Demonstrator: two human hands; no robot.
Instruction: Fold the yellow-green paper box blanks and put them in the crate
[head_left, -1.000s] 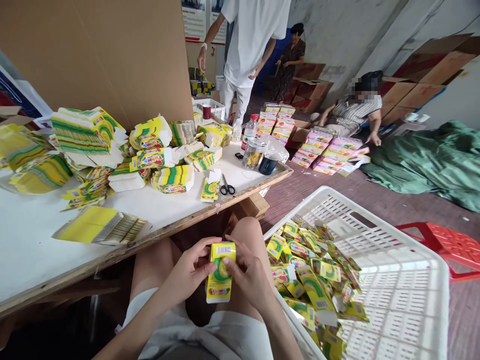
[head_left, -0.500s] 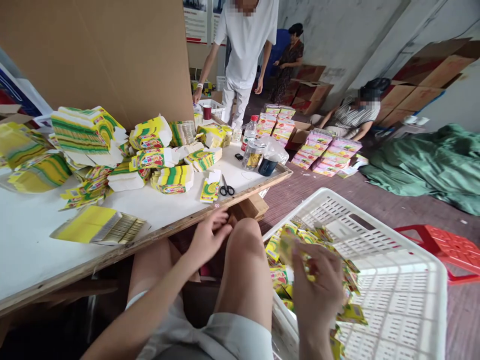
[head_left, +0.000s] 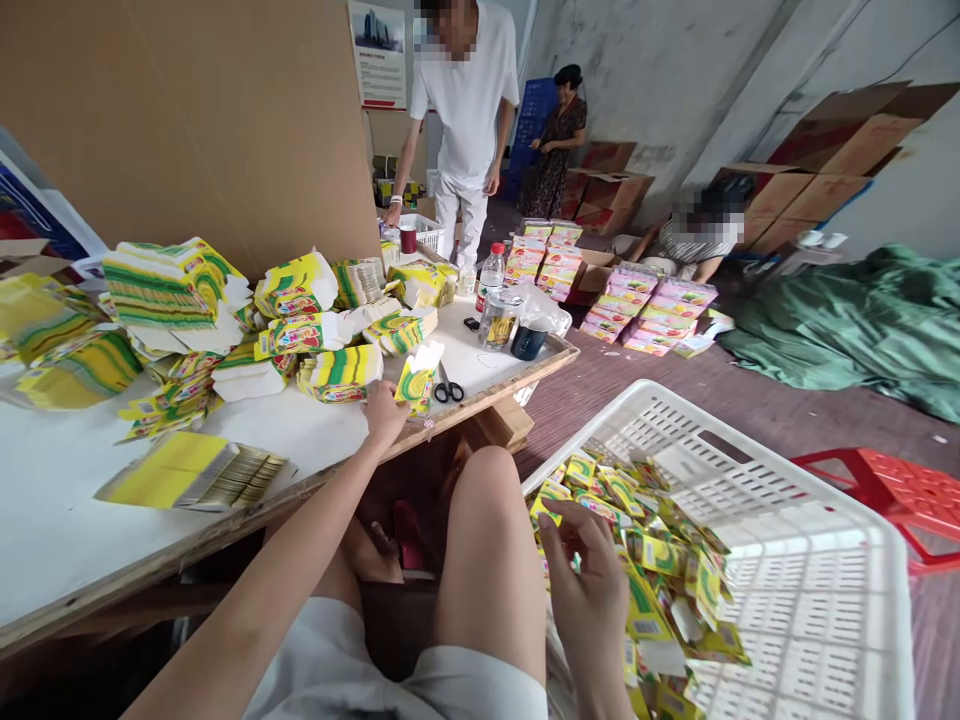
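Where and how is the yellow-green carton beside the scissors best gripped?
Probably by the near left edge of the carton, coming from the left, where the left hand is: scissors lie close on its right, and white flaps stick out at its far end.

Small yellow cardboard carton (head_left: 417, 386), near the front edge of the white-topped table (head_left: 60, 530) with brown wooden rim: green curved bands, white flap. Black-handled scissors (head_left: 450, 392). White rectangular plastic basket (head_left: 817, 610): rowed slot pattern. Red plastic stool (head_left: 900, 487).
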